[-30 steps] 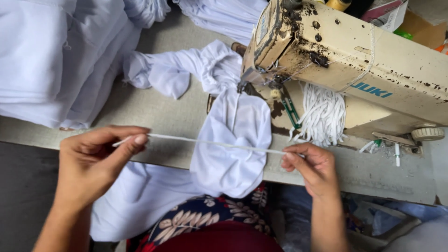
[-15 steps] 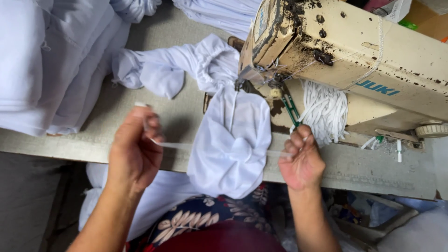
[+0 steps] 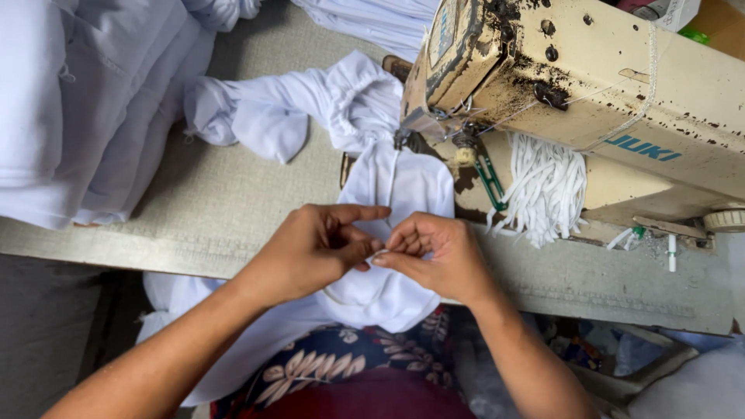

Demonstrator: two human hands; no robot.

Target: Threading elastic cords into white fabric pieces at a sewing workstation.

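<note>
**Elastic strip pinched between both hands at the bench edge**

Elastic strip (image 3: 378, 254) now sits bunched between the two hands, where a second ago it was stretched wide across the white garment (image 3: 396, 194). Left hand (image 3: 318, 248) and right hand (image 3: 434, 252) have closed in together, fingers clenched on the strip's ends, so the length looks doubled over. It hangs just above the garment, which trails from under the sewing machine (image 3: 590, 85). A bundle of white strips (image 3: 543, 186) hangs beside it. Grey bench (image 3: 225, 202) carries piled pale cloth (image 3: 85, 101) at left.
</note>
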